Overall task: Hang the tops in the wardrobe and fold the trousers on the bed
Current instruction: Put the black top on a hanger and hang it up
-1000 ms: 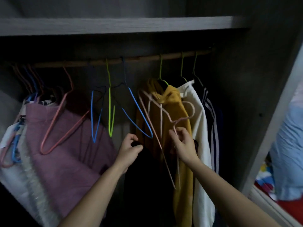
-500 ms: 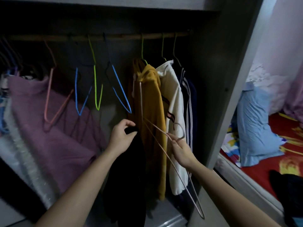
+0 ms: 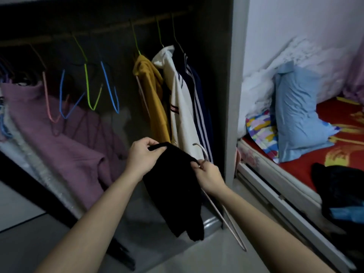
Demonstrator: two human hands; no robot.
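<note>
- Black top (image 3: 173, 194) hung in front of the open wardrobe (image 3: 234, 95), low and well below the rail (image 3: 145, 20), stretched between a person's two hands.
- The left hand (image 3: 143, 158) gripped one end of the top's upper edge, its fingers (image 3: 149, 142) curled over the fabric and the thumb closed against them.
- The right hand (image 3: 209, 175) held the other end of that edge, its fingertips (image 3: 197, 164) pinching the cloth together with the neck of a pale wire hanger (image 3: 220, 216).
- The hanger's hook rose just above the right fingers, beside the top's right edge.
- Its long axis slanted down and to the right, away from the top, so both its arms lay outside the garment.
- The held edge ran roughly level from left hand to right; whether it was the neck opening could not be told, the fabric being too dark.
- Judging from this, the hanger had yet to go inside the top, and the right hand, already on it, was the nearer one to swing an arm leftwards into the cloth.
- A yellow top (image 3: 151, 95) hung from the rail just behind the hands.
- The bed (image 3: 307, 160) lay to the right.
</note>
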